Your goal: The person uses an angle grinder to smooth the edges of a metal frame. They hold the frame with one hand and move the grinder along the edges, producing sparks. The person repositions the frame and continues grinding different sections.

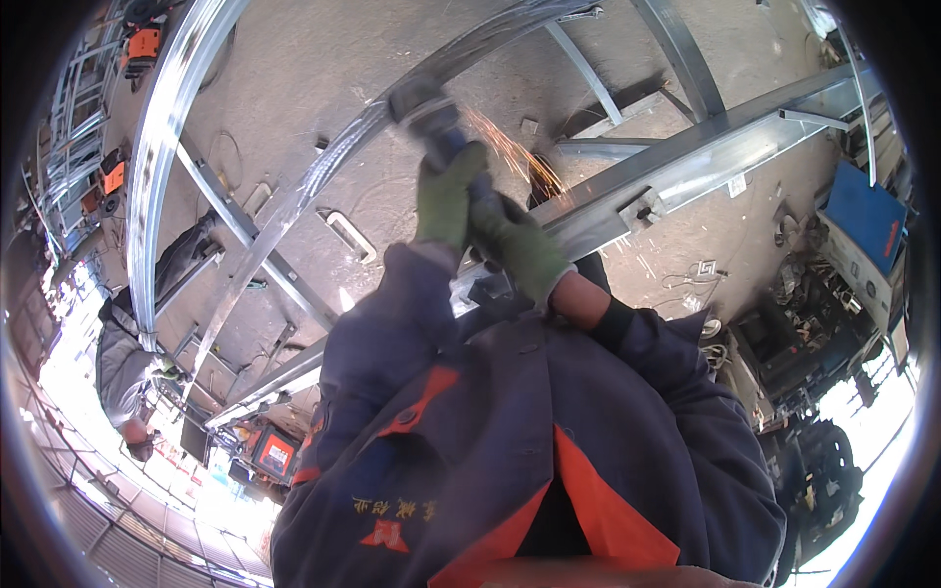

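Grinder overlaps curved beam; contact too blurred to tell. Floor shows between that beam and straight beam at right. Long axis slants up-left, head foremost; sparks fly down-right. Left hand grips the body, right hand its rear, gloved fingers wrapped. Floor brown, scuffed. Co-worker far left.

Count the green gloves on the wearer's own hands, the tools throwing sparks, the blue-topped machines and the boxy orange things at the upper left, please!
Green gloves: 2
Spark-throwing tool: 1
Blue-topped machine: 1
Boxy orange things: 2
Total: 6
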`<move>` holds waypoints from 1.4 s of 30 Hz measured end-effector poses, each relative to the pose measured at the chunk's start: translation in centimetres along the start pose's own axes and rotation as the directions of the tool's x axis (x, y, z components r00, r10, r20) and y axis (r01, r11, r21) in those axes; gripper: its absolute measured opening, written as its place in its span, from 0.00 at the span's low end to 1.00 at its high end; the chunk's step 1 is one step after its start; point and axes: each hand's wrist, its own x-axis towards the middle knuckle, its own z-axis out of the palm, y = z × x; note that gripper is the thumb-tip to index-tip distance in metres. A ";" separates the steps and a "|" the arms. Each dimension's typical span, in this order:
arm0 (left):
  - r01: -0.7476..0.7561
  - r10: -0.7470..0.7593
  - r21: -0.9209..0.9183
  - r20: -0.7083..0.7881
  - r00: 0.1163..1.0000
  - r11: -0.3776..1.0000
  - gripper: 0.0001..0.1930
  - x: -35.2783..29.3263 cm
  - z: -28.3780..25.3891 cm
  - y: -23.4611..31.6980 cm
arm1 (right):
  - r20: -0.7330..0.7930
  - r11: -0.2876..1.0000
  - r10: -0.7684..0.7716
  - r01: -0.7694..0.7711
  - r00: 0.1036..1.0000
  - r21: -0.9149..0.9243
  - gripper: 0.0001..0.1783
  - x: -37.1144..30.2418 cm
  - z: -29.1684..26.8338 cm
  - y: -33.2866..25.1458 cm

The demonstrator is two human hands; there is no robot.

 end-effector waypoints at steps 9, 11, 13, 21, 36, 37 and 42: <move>-0.033 0.013 0.139 0.147 0.989 0.990 0.19 2.3 1.7 1.3 | -0.124 0.975 -0.086 0.109 0.989 0.194 0.36 0.6 1.0 -0.1; -0.106 0.067 0.238 0.169 0.983 0.965 0.20 2.6 2.2 0.9 | -0.122 0.984 -0.070 0.088 0.990 0.153 0.37 0.4 0.7 0.1; -0.065 0.060 0.104 0.053 0.997 0.992 0.21 1.5 0.8 0.4 | -0.094 0.997 -0.068 0.071 0.993 0.039 0.38 0.4 0.6 0.4; -0.031 0.025 0.079 0.078 0.997 0.996 0.22 0.9 -0.1 1.3 | -0.039 0.987 -0.072 0.077 0.997 0.140 0.28 0.4 1.5 0.0; -0.061 0.061 0.116 0.004 0.998 0.991 0.18 0.1 0.7 0.0 | -0.004 0.990 -0.048 0.048 0.999 0.136 0.30 -0.3 0.3 0.3; -0.062 0.055 0.175 0.043 0.998 0.983 0.19 0.8 1.4 0.2 | -0.033 0.981 -0.077 0.082 0.996 0.177 0.30 -0.5 0.4 0.3; -0.043 0.042 0.110 0.005 0.999 0.993 0.21 -0.3 -1.4 -0.2 | -0.066 0.993 0.086 -0.080 0.994 0.081 0.29 -0.7 2.1 0.6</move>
